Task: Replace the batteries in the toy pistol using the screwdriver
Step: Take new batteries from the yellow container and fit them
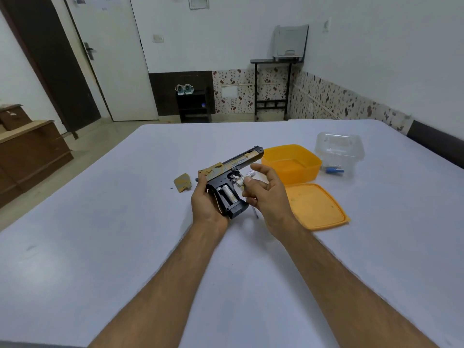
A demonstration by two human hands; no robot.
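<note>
My left hand comes up from the near edge of the pale lilac, smooth worktop, forearm straight, palm turned inward, fingers and thumb curled round the grip of the black-and-tan plastic toy pistol. I hold the pistol above the middle of the worktop, barrel pointing toward the far right corner, grip angled down toward me. The side of the grip is open, and a white cylindrical battery seated in the grip shows in the bay, with a metal contact beside it.

My right hand sits just right of the pistol, wrist bent, thumb and a fingertip pinching a second white cylindrical battery close to the trigger guard; the index finger arches loosely above it and the other fingers are curled under.

Just left of the pistol a small tan, angular plastic grip cover lies flat on the worktop. A thin dark screwdriver shaft pokes out below my right hand; its handle is hidden.

Toward the right side stand a square orange plastic tub, its flat orange lid lying nearer me, and a clear plastic box with a small blue item inside.
</note>
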